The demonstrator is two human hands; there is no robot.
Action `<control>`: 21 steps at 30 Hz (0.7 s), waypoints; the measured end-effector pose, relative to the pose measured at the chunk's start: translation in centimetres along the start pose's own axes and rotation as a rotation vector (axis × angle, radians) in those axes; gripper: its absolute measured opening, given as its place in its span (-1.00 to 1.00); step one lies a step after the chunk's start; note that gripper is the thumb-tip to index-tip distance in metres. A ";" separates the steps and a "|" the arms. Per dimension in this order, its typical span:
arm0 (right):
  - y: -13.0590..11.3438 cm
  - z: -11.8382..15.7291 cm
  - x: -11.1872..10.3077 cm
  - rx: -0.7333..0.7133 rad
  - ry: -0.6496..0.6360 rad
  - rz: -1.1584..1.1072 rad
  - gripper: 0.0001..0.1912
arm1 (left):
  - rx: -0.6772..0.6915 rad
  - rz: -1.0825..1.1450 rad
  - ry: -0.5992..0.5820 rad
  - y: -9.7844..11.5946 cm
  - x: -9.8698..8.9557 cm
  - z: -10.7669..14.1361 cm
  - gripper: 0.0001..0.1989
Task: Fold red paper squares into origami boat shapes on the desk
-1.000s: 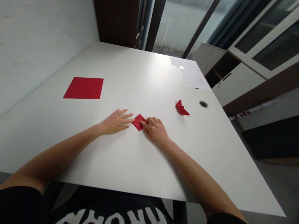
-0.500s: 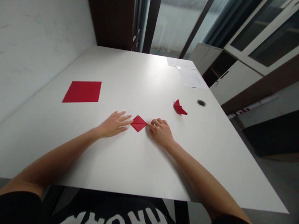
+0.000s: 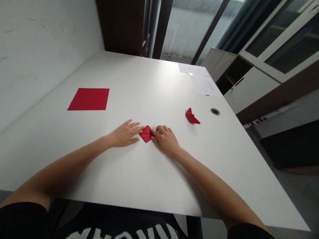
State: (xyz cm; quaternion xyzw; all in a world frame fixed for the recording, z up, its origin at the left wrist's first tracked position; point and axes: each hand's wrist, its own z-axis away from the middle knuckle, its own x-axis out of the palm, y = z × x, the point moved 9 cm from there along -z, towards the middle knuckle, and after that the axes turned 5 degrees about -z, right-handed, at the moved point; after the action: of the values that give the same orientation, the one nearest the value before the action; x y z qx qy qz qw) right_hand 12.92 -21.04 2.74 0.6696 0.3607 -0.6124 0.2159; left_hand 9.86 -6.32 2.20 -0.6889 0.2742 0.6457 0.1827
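Observation:
A small diamond of folded red paper (image 3: 146, 136) lies flat on the white table between my hands. My left hand (image 3: 124, 134) rests at its left corner, fingers spread and fingertips touching the paper. On the other side my right hand (image 3: 165, 138) has its fingers curled, with thumb and index finger closed at the paper's right part, which they partly hide. A crease line runs across the diamond. Farther right sits another folded red paper piece (image 3: 192, 116) with pointed ends standing up.
A flat red paper sheet (image 3: 89, 99) lies at the left of the table (image 3: 130, 177). White printed papers (image 3: 205, 85) are at the far right, near a round cable hole (image 3: 215, 111). A wall (image 3: 42, 37) borders the left side.
My right hand has moved left from the diamond's right corner, over its right part, and that corner appears folded inward. My left hand has shifted slightly right.

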 end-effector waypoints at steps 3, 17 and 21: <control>0.1 -0.9 0.1 -0.011 -0.008 0.002 -0.57 | -0.003 -0.009 0.003 0.1 -0.2 -0.1 -0.59; 0.2 0.2 -0.3 -0.041 0.021 0.010 -0.57 | -0.033 -0.082 0.014 0.4 -0.3 -0.2 -0.60; 0.7 2.0 -0.7 -0.056 0.036 0.014 -0.58 | -0.035 -0.092 0.017 0.5 -0.3 -0.3 -0.61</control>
State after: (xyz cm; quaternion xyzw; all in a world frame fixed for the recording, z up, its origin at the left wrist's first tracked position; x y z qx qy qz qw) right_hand 12.14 -23.06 2.98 0.6769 0.3766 -0.5882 0.2321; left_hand 9.76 -6.85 2.59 -0.7093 0.2325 0.6353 0.1978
